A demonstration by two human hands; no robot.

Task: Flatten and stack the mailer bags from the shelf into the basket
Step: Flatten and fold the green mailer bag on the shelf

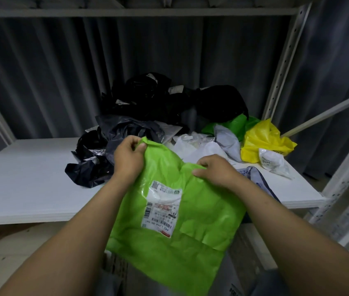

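White shelf behind; left hand and right hand (fingers curled) pinch green mailer.

Both forearms outstretched — left hand and right hand each in a thumb-and-finger pinch

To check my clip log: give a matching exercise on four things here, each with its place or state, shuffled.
1 green mailer bag
2 yellow bag
3 black bags
4 shipping label

A stuck on the green mailer bag
B held at its top by left hand and right hand
C crumpled at the right end of the shelf
D heaped at the back of the shelf

Pairs: 1-B, 2-C, 3-D, 4-A
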